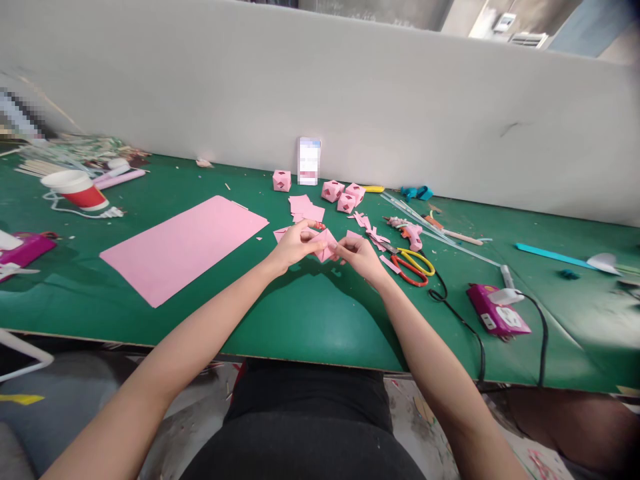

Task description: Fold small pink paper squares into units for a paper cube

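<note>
Both hands meet over the middle of the green table around a small folded piece of pink paper (326, 244). My left hand (299, 245) grips its left side between thumb and fingers. On the right edge, the fingertips of my right hand (361, 255) pinch the same paper. Just behind my hands lies a stack of pink paper squares (306, 209). Several folded pink paper cubes with openings, one of them a cube (282, 181) at the left, stand farther back. Scissors (411, 265) with red and yellow handles rest right of my right hand, beside pink paper strips (376, 235).
A large pink sheet (187, 250) lies to the left, with a paper cup (75, 189) beyond it. A lit phone (309, 161) leans on the grey partition. Rightward are a pink glue gun (413, 235), its black cord, and a purple power strip (497, 310).
</note>
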Available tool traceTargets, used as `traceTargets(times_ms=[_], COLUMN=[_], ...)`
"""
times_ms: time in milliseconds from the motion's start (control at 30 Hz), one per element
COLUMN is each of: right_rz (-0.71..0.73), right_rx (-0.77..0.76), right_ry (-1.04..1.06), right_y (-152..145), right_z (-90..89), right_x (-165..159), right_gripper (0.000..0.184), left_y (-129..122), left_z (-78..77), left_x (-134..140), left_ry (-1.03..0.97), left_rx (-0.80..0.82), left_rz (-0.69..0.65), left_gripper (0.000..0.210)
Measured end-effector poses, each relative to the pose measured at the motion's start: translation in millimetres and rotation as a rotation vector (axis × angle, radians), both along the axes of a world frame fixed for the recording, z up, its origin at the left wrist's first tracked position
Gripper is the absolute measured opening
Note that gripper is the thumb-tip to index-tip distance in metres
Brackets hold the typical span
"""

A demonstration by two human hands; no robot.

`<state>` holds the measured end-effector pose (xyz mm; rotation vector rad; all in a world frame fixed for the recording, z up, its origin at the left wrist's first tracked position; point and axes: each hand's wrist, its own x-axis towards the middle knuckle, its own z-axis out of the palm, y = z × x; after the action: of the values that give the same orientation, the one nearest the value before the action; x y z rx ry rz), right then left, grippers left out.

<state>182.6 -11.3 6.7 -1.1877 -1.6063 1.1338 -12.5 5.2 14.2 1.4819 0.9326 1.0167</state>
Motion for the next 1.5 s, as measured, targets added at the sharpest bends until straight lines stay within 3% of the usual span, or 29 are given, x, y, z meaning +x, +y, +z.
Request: traceTargets(times_ms=[233,700,1033,1367,1500], right_rz=[-0.079,-0.008,-0.059,-0.114,-0.07], right_rx=[0.051,-0.042,-0.055,0.082,0.039], right_ry=[-0.014,0.082,0.038,0.039,-0.008], right_y=[3.1,3.4,3.7,0.7,0.4], right_z=[-1.9,-3.9,-5.0,1.7,1.2], right_x=[-1.3,4.6,0.7,-2.1,-3.2], right_gripper=[0.053,0.051,0.052,0.054,0.058], left_y=[-0.8,-2.7,-0.8,-0.9,-0.9], left_z=[-1.9,0.9,-3.4,-2.1,1.2], left_x=[1.2,1.5,1.4,3.1,2.1], left_ry=[0.011,0.017,0.083,0.018,-0.006], left_rx=[-0.013,-0.007,0.042,-0.045,-0.056], left_rz=[-0.047,0.037,-0.001,0.026,0.064], left_gripper=[0.045,0.046,0.044,0.045,0.047])
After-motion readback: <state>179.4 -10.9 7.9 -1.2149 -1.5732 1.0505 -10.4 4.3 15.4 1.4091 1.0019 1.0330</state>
